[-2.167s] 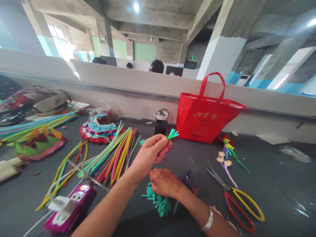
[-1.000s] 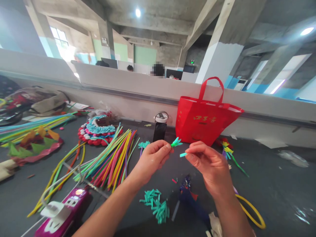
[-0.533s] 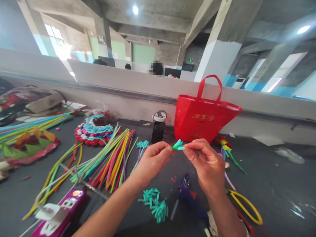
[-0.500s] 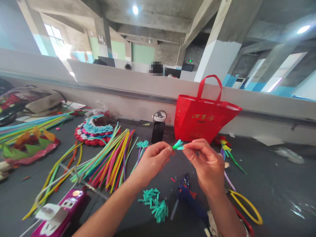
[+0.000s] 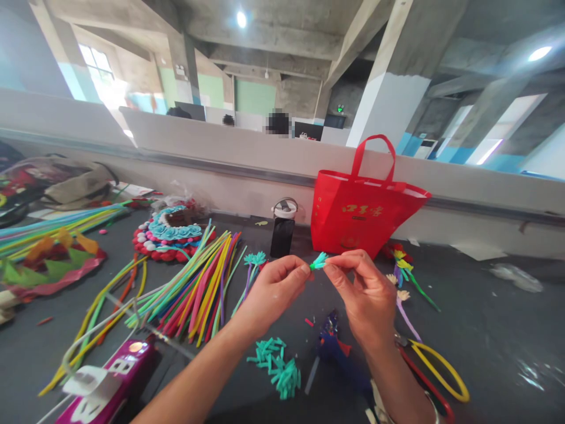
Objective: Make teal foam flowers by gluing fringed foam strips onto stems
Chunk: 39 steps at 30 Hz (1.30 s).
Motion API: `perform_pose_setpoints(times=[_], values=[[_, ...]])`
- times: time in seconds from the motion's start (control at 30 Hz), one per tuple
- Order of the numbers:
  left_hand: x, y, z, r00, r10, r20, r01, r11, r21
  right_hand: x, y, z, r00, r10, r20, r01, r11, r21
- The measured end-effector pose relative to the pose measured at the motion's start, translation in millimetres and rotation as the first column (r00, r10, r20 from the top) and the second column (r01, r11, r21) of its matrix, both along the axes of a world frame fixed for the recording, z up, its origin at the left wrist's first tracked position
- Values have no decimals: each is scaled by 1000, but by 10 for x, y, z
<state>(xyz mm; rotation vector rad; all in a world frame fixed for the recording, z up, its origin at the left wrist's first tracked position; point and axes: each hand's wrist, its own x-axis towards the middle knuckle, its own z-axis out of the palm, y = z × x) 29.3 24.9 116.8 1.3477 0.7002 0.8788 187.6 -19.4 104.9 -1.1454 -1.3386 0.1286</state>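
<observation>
Between my hands is a small teal pipe-cleaner flower (image 5: 319, 260) with a green base. My left hand (image 5: 279, 287) pinches it by that base. The thumb and fingertips of my right hand (image 5: 362, 290) are closed at the flower's petals, on a short teal pipe-cleaner piece that is mostly hidden there. On the dark table below lies a pile of cut teal pieces (image 5: 282, 371). A finished-looking teal flower (image 5: 255, 259) on purple and green stems lies left of my left hand. Scissors with yellow and red handles (image 5: 441, 371) are partly behind my right forearm.
A bundle of coloured pipe cleaners (image 5: 203, 288) lies to the left, near a purple power strip (image 5: 110, 383) with a white plug. Behind stand a red tote bag (image 5: 362, 212), a dark phone (image 5: 282, 237) and a bottle (image 5: 285, 207). Pipe-cleaner flowers (image 5: 401, 265) lie right.
My right hand has come up from the teal pile with a short piece and brought it to the flower's petals. My left hand has kept its pinch on the flower.
</observation>
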Motion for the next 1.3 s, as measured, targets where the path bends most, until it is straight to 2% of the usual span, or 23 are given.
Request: perform_pose_setpoints(times=[0.33, 0.9, 1.3], values=[[0, 1, -8, 1000, 6, -10, -5, 1000, 16, -19, -5, 26, 989, -108, 98, 106, 994, 27], [-9, -3, 13, 1000, 22, 13, -23, 1000, 21, -1, -23, 48, 992, -77, 102, 80, 997, -21], [-19, 8, -10, 999, 22, -25, -21, 998, 55, -8, -32, 57, 989, -77, 127, 83, 996, -44]])
